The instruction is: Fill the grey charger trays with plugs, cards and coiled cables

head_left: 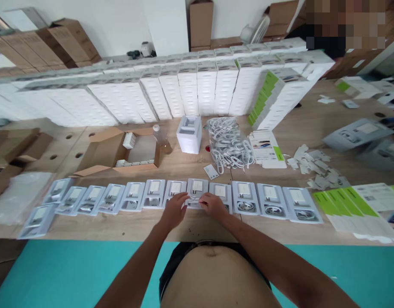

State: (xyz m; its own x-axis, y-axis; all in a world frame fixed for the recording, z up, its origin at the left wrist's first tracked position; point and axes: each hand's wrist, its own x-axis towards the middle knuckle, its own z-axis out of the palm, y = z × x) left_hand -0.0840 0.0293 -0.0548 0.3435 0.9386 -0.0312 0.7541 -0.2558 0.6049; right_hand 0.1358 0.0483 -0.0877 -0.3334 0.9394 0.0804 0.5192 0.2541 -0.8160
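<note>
A shallow light-grey tray point(197, 185) sits in the middle of the row in front of me, with a white charger block in its upper recess. A white cable point(193, 200) lies at its lower recess, partly covered by my fingers. My right hand point(213, 206) is closed, pinching the cable from the right. From the left, my left hand point(175, 210) reaches over the tray's edge, thumb and fingers apart, fingertips touching the cable. To the right, several trays point(273, 201) hold a charger and a coiled cable. Trays on the left point(132, 196) show chargers; their lower recesses are harder to make out.
Behind the row are a bag of white cables point(229, 143), a stack of trays point(189, 134), an open carton point(120, 149) and a bottle point(162, 139). White boxes point(206, 85) form a wall farther back. Printed sleeves point(354, 207) lie right. Another person point(328, 38) is at far right.
</note>
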